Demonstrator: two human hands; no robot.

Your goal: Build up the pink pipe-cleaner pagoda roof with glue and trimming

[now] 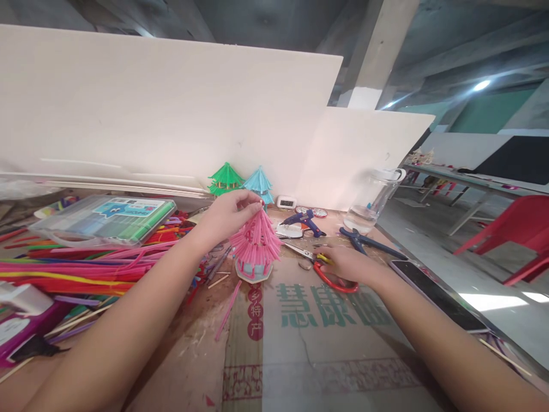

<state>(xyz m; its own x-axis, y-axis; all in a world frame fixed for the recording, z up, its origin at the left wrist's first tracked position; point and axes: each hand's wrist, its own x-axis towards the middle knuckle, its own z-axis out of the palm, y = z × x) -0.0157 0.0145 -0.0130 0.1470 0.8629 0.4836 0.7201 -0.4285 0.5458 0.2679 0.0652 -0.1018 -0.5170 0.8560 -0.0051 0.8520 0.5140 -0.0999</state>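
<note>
My left hand [231,214] pinches the tip of a pink pagoda model [256,246] made of fuzzy pipe cleaners. The model stands upright on a pale polygonal base on the table. Over on the right, my right hand [343,264] is closed around scissors [322,269] with red and yellow handles. Their blades point left, towards the pagoda; part of the handles is hidden under my fingers. A loose pink pipe cleaner [228,310] lies just in front of the model. Behind it stand a green pagoda model [226,176] and a light blue one [258,182].
A glue gun [304,220], pliers [358,239], a water jug [371,203] and a phone [437,294] are at the right. Many pipe cleaners [81,272] and a plastic marker case [111,220] cover the left. White boards [163,109] rise behind; a small clock [286,202] stands there.
</note>
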